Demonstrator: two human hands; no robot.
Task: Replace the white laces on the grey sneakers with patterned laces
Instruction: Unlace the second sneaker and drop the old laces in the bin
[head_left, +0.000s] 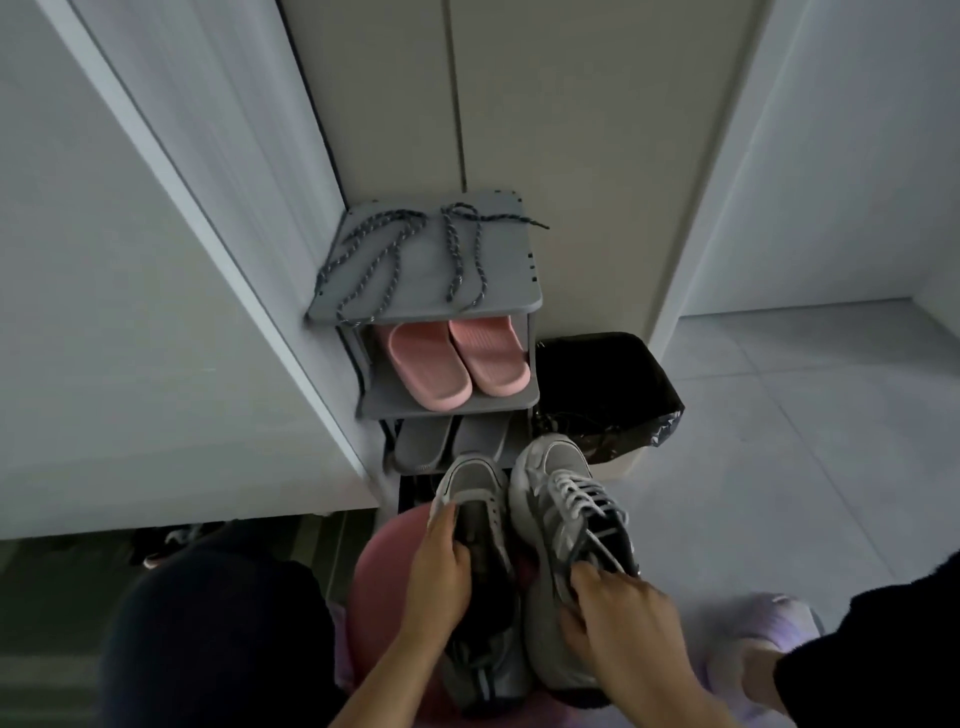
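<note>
Two grey sneakers lie side by side on a pink stool (374, 597) in front of me. The left sneaker (475, 499) has no lace in its eyelets; my left hand (436, 566) grips its tongue and opening. The right sneaker (561, 483) still carries white laces (576, 496); my right hand (618, 623) holds it around the collar, fingers curled into the opening. Two patterned grey-blue laces (415, 254) lie spread on the top shelf of a grey shoe rack (509, 296) beyond the sneakers.
Pink slippers (457, 358) sit on the rack's middle shelf and grey slippers (447, 436) on the shelf below. A bin with a black bag (608, 389) stands right of the rack. White cabinet panels flank the rack. Tiled floor stretches to the right.
</note>
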